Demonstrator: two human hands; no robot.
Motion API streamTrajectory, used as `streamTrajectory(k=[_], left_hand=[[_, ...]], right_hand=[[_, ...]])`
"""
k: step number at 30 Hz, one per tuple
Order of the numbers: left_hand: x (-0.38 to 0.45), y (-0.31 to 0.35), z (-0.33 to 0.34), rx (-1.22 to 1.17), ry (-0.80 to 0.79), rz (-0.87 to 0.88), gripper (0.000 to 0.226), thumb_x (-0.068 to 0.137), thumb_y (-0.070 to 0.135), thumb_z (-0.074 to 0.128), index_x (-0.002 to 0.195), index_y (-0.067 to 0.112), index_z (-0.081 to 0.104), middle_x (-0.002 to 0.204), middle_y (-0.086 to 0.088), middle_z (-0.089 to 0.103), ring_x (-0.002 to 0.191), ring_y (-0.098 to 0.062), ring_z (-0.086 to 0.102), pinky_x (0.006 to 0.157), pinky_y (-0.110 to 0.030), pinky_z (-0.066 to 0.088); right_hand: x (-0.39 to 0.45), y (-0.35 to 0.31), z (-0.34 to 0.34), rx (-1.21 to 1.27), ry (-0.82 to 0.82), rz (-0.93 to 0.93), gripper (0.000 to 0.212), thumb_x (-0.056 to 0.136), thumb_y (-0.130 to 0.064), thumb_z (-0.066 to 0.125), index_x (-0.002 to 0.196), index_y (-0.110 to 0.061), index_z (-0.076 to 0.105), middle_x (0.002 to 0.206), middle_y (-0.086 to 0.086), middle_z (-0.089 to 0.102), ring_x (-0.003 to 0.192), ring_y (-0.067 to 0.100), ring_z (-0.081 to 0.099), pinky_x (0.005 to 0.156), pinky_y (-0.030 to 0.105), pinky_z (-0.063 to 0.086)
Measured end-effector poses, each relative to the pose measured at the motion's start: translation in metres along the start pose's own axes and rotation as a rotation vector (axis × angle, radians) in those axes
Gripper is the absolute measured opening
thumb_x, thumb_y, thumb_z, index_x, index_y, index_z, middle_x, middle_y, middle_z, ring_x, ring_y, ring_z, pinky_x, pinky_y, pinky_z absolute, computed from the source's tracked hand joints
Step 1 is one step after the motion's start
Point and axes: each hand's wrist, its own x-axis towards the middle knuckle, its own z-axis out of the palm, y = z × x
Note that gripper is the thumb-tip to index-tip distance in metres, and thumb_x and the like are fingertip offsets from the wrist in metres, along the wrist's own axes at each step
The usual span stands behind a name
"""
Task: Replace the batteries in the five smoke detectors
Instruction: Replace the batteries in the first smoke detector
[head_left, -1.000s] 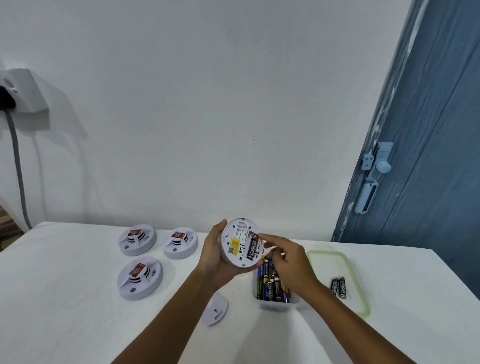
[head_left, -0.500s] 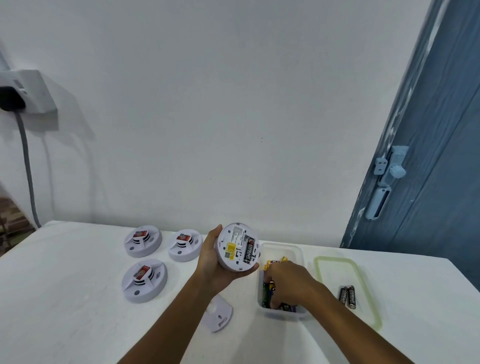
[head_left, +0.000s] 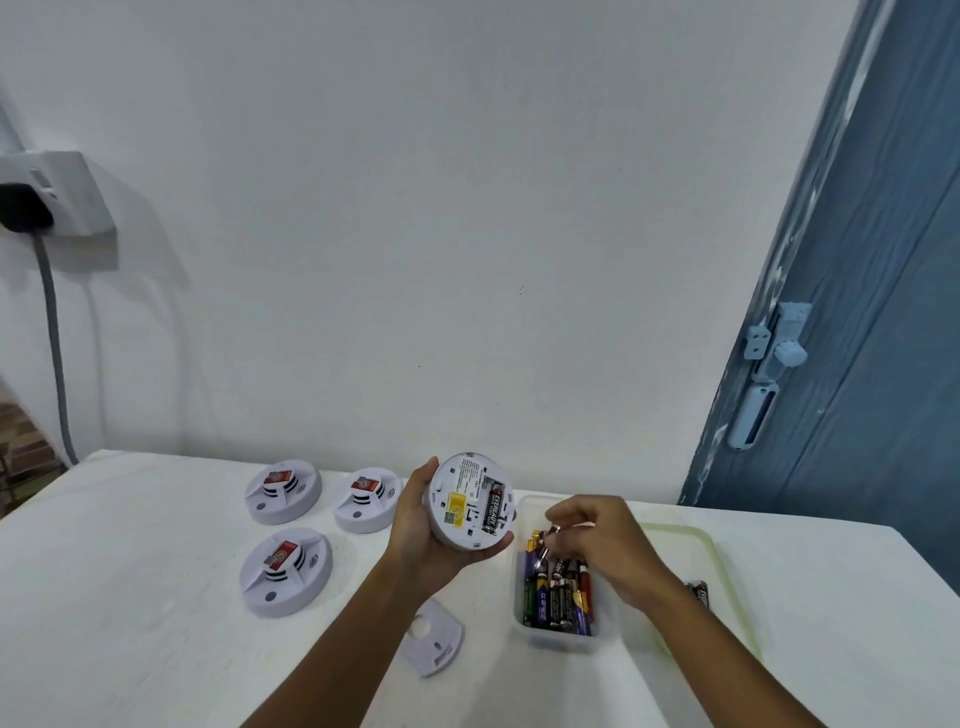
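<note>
My left hand (head_left: 421, 535) grips a round white smoke detector (head_left: 465, 501) with its back facing me; one black battery (head_left: 493, 506) sits in its open compartment. My right hand (head_left: 597, 540) hovers over a clear box of batteries (head_left: 558, 587) and pinches one battery (head_left: 545, 543) by its end, lifted a little out of the pile. Three more white detectors with red labels lie on the white table: two at the back (head_left: 283, 491) (head_left: 366, 499) and one nearer (head_left: 285, 569). A white cover plate (head_left: 434, 642) lies below my left forearm.
The box's greenish lid (head_left: 696, 561) lies right of the box, with two black batteries (head_left: 698, 592) on it, partly hidden by my right arm. A blue door (head_left: 857, 364) stands at right. A wall socket with a grey cable (head_left: 52, 332) is at left.
My right hand left the detector, dipped into the battery box and now lifts a battery out of it. The left hand kept holding the detector steady.
</note>
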Motion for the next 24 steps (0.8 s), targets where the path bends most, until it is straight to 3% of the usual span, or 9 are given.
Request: streamTrajectory(k=[2,8,12,15,19,24], left_hand=[[0.000,0.001,0.000,-0.012,-0.005,0.006,0.056,0.091,0.052,0.041,0.122,0.010,0.060,0.122,-0.024,0.062,0.118,-0.043,0.050,0.089,-0.056,0.044],[0.000,-0.003,0.005,-0.019,-0.011,0.014,0.055,0.092,0.052,0.041,0.120,0.010,0.062,0.119,-0.024,0.064,0.112,-0.041,0.054,0.090,-0.056,0.044],[-0.001,-0.006,0.008,-0.004,-0.015,-0.003,0.058,0.092,0.054,0.040,0.120,0.008,0.063,0.120,-0.025,0.063,0.110,-0.041,0.054,0.093,-0.055,0.042],[-0.002,-0.007,0.010,0.006,-0.016,-0.008,0.059,0.091,0.054,0.040,0.121,0.008,0.062,0.121,-0.026,0.062,0.111,-0.040,0.053,0.096,-0.055,0.040],[-0.004,-0.008,0.014,0.001,-0.023,-0.008,0.058,0.091,0.053,0.040,0.120,0.008,0.062,0.117,-0.026,0.064,0.110,-0.040,0.053,0.100,-0.055,0.037],[-0.009,-0.011,0.021,0.046,-0.024,0.001,0.058,0.094,0.053,0.035,0.115,0.007,0.064,0.106,-0.024,0.069,0.100,-0.038,0.059,0.087,-0.050,0.046]], right_hand=[[-0.003,-0.003,-0.007,0.219,0.001,0.037,0.028,0.070,0.018,0.071,0.090,-0.001,0.068,0.090,0.015,0.066,0.077,0.026,0.068,0.063,0.030,0.058],[-0.012,-0.008,-0.012,0.539,-0.059,0.122,0.027,0.075,0.021,0.062,0.101,0.016,0.063,0.093,0.028,0.070,0.080,0.029,0.072,0.067,0.028,0.060],[-0.018,-0.013,-0.012,0.719,-0.098,0.162,0.018,0.079,0.017,0.058,0.096,0.010,0.062,0.087,0.025,0.069,0.069,0.030,0.071,0.060,0.033,0.061],[-0.024,-0.015,-0.008,0.697,-0.112,0.175,0.019,0.082,0.008,0.061,0.099,0.001,0.062,0.087,0.020,0.071,0.066,0.028,0.071,0.053,0.030,0.058],[-0.030,-0.017,0.004,0.633,-0.012,0.114,0.022,0.084,0.002,0.065,0.104,-0.005,0.060,0.076,0.011,0.071,0.058,0.019,0.066,0.047,0.023,0.050],[-0.034,-0.024,0.022,0.556,0.101,-0.028,0.006,0.089,-0.003,0.063,0.093,-0.002,0.059,0.071,0.011,0.071,0.059,0.021,0.064,0.055,0.029,0.056]])
